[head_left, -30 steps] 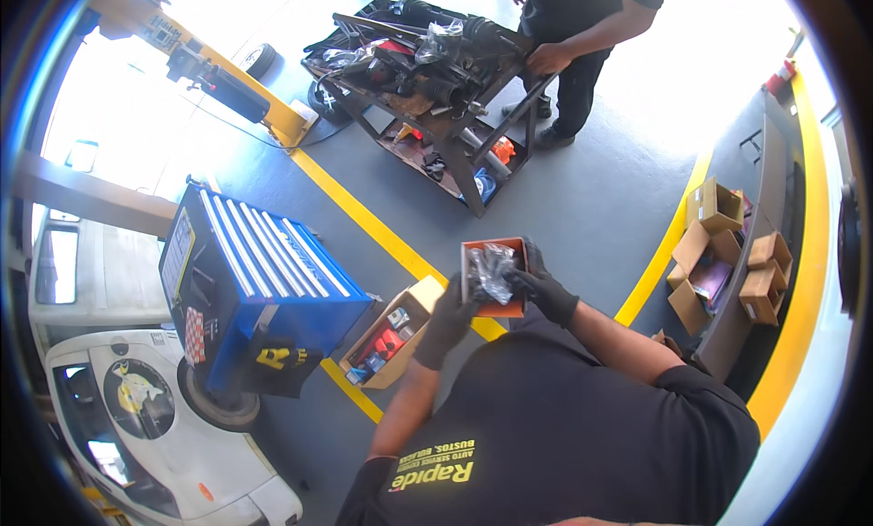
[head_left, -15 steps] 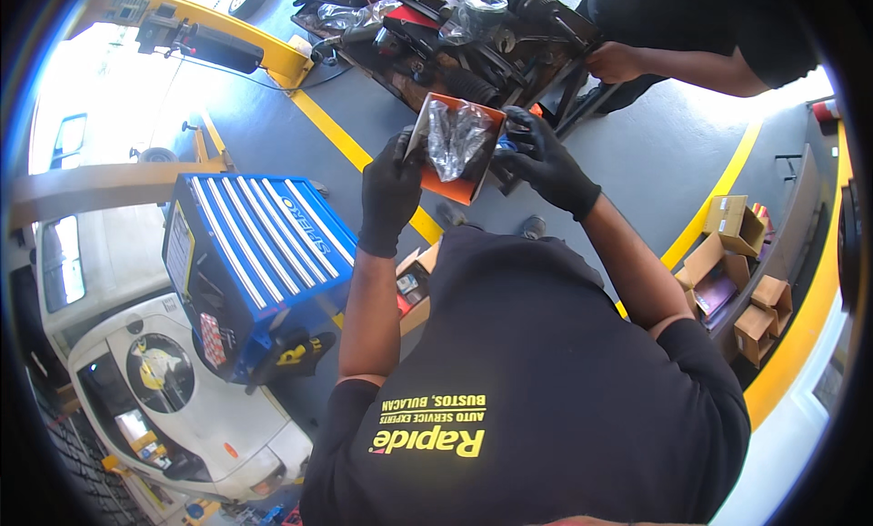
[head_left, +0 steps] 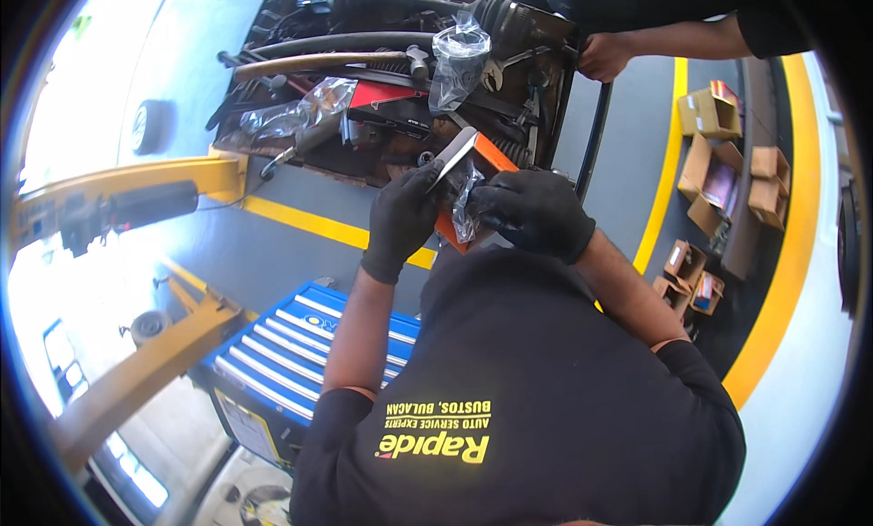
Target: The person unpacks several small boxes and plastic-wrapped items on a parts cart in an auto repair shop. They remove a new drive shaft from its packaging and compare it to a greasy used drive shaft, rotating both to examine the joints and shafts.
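Note:
Both my hands wear black gloves and meet at a small open box [head_left: 494, 155] with orange and white sides, tilted in front of my chest. My left hand [head_left: 400, 219] is closed on the box's left side. Clear plastic wrapping [head_left: 466, 203] shows in the opening; what it wraps cannot be made out. My right hand [head_left: 535, 215] lies over the box's right side, its fingers bent and pinched at the plastic. Just beyond the box stands a metal cart [head_left: 364, 170] loaded with car parts and tools.
On the cart lie a wooden-handled hammer [head_left: 336, 64], a drive shaft [head_left: 418, 0], a red and black box [head_left: 389, 108], a bagged part [head_left: 459, 62] and a wrench [head_left: 509, 64]. A co-worker's hand [head_left: 605, 56] holds the cart's right side. A blue tool chest [head_left: 291, 344] stands left; cardboard boxes [head_left: 714, 185] right.
My view has turned, and the cart fills more of the top. The box has tipped and come lower, and my right hand has shifted from its far corner to the plastic at its opening.

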The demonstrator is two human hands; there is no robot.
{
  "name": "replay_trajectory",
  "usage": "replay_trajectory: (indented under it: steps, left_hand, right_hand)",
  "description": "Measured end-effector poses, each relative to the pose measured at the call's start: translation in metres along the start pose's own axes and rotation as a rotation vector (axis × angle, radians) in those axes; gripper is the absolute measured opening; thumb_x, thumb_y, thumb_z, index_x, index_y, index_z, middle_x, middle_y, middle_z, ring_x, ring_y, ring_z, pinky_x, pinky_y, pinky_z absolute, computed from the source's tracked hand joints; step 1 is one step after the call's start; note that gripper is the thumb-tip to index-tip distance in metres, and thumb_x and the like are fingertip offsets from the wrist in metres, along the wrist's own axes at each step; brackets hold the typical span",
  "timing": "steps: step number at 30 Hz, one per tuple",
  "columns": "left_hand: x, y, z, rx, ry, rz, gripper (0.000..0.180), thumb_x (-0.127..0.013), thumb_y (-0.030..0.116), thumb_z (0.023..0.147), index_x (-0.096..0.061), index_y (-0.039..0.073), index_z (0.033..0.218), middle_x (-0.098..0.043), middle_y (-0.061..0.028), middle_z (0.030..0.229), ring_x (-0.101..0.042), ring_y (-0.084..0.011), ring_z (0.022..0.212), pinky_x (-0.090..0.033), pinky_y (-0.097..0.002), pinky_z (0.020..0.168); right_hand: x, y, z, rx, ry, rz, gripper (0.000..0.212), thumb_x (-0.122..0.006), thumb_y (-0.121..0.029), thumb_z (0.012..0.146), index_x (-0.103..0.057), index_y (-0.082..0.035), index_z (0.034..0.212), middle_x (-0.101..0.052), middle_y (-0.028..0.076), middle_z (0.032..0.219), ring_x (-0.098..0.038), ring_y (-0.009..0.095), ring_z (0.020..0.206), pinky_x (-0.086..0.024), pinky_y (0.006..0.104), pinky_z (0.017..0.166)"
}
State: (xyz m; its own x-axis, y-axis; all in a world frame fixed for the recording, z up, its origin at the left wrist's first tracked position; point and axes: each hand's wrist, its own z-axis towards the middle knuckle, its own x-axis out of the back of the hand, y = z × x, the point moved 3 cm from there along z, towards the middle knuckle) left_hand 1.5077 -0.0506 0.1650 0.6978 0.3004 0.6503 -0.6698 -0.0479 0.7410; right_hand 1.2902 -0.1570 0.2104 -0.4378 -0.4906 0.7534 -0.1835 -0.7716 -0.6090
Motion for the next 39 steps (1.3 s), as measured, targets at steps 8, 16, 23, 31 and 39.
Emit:
replay_trajectory:
  steps: [8,16,23,31,39]
  left_hand:
    - [0.015,-0.013,0.028,-0.395,-0.135,-0.082,0.022,-0.083,0.011,0.084,-0.082,0.008,0.106,-0.079,-0.0115,0.103,-0.075,-0.0327,0.089,-0.061,-0.0419,0.077]
    - [0.023,-0.010,0.038,-0.438,-0.246,0.122,0.024,-0.083,0.013,0.082,-0.082,0.011,0.107,-0.075,-0.0057,0.093,-0.071,-0.0295,0.085,-0.058,-0.0428,0.073]
    - [0.083,0.017,0.040,-0.388,-0.211,0.080,0.028,-0.087,0.012,0.081,-0.082,0.008,0.108,-0.079,-0.0093,0.099,-0.074,-0.0293,0.089,-0.059,-0.0404,0.078]
    - [0.160,-0.048,0.050,-0.265,-0.132,0.134,0.030,-0.089,0.014,0.079,-0.083,0.006,0.107,-0.079,-0.0100,0.101,-0.073,-0.0320,0.094,-0.058,-0.0430,0.085]
    - [0.171,-0.155,0.096,-0.220,-0.170,0.083,0.026,-0.089,0.017,0.078,-0.081,0.008,0.100,-0.075,-0.0102,0.093,-0.072,-0.0339,0.090,-0.056,-0.0460,0.080]
  right_hand:
    - [-0.031,-0.034,-0.003,-0.255,-0.086,0.038,0.024,-0.082,-0.019,0.088,-0.078,-0.015,0.111,-0.076,0.007,0.097,-0.075,0.031,0.082,-0.060,0.0418,0.075]
    - [-0.022,-0.046,0.000,-0.196,0.161,0.099,0.037,-0.083,-0.014,0.085,-0.075,-0.011,0.121,-0.072,0.011,0.109,-0.073,0.033,0.088,-0.059,0.0423,0.078]
    - [-0.012,-0.050,-0.012,-0.254,0.410,0.644,0.053,-0.082,0.003,0.089,-0.065,-0.007,0.137,-0.063,0.009,0.121,-0.067,0.016,0.088,-0.056,0.0293,0.075]
    - [-0.026,-0.038,0.014,-0.285,0.477,0.658,0.047,-0.078,0.004,0.092,-0.063,-0.003,0.136,-0.066,0.011,0.125,-0.068,0.017,0.105,-0.058,0.0314,0.084]
    - [-0.069,-0.045,0.070,-0.526,0.416,0.383,0.043,-0.079,0.001,0.093,-0.066,-0.004,0.134,-0.070,0.010,0.119,-0.071,0.019,0.100,-0.057,0.0323,0.085]
